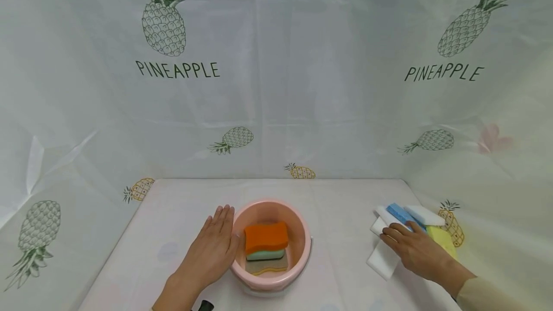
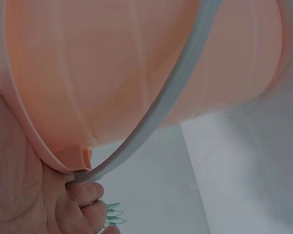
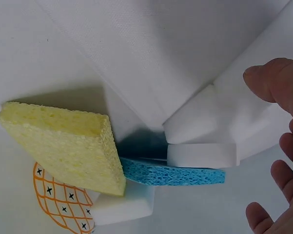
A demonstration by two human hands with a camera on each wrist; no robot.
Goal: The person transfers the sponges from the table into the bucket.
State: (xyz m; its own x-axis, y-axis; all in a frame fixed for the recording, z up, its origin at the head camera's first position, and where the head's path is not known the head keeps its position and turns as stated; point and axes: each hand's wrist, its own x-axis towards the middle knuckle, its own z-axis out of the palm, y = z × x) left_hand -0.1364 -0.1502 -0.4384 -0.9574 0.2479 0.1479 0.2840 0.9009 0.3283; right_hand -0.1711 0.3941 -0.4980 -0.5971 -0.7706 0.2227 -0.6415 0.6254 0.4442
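Observation:
A pink bucket (image 1: 268,281) stands mid-table. Inside it, an orange wavy sponge (image 1: 266,236) lies over a pale green one (image 1: 265,255), with a grey-beige sponge (image 1: 261,267) below. My left hand (image 1: 209,256) rests against the bucket's left rim, fingers straight; the left wrist view shows the palm by the rim and the grey handle (image 2: 161,97). At the right, my right hand (image 1: 414,251) reaches over a pile of sponges, its fingertips close to white blocks (image 1: 383,259). Beside them are a blue sponge (image 3: 175,174) and a yellow sponge (image 3: 63,146). Thumb and fingers stand apart, gripping nothing.
A pale cloth covers the table (image 1: 341,234). Behind and at the sides hangs a white sheet (image 1: 276,85) printed with pineapples. Another white block (image 1: 425,215) lies by the sheet at the right. A small black object (image 1: 206,305) shows at the bottom edge.

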